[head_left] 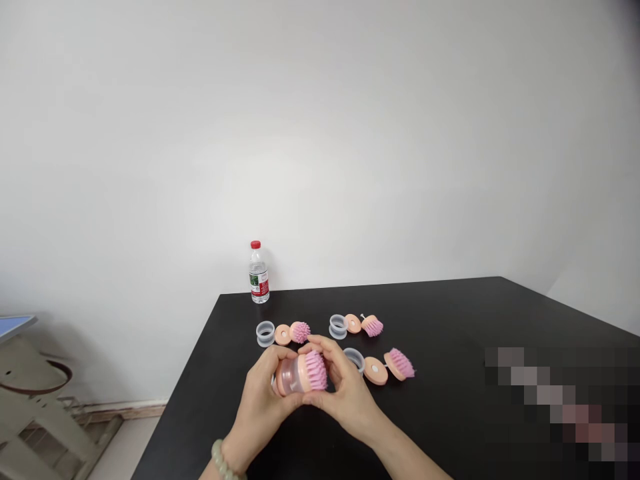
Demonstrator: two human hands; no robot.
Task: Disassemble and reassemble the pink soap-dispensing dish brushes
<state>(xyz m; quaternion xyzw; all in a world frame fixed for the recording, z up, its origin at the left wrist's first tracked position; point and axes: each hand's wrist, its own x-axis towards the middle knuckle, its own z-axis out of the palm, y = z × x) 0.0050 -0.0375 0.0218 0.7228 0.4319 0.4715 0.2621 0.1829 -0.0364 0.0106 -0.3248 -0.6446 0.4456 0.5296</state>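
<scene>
Between my two hands, above the table, is a small scrub brush [300, 375] with pink bristles, a peach collar and a clear body. It lies sideways, bristles to the right. My left hand [265, 390] wraps round the body end and wears a pale green bead bracelet. My right hand [345, 387] curls its fingers round the bristle end, thumb below. Just beyond lie the parts of other brushes: clear rings [339, 327], peach discs [376, 371] and pink brush heads [400, 365]. One clear ring is partly hidden behind my right hand.
A water bottle [259, 283] with a red cap stands at the back left of the black table [450, 320], against a white wall. A grey metal frame with a blue top [17, 325] is at far left. The right side holds a pixelated area.
</scene>
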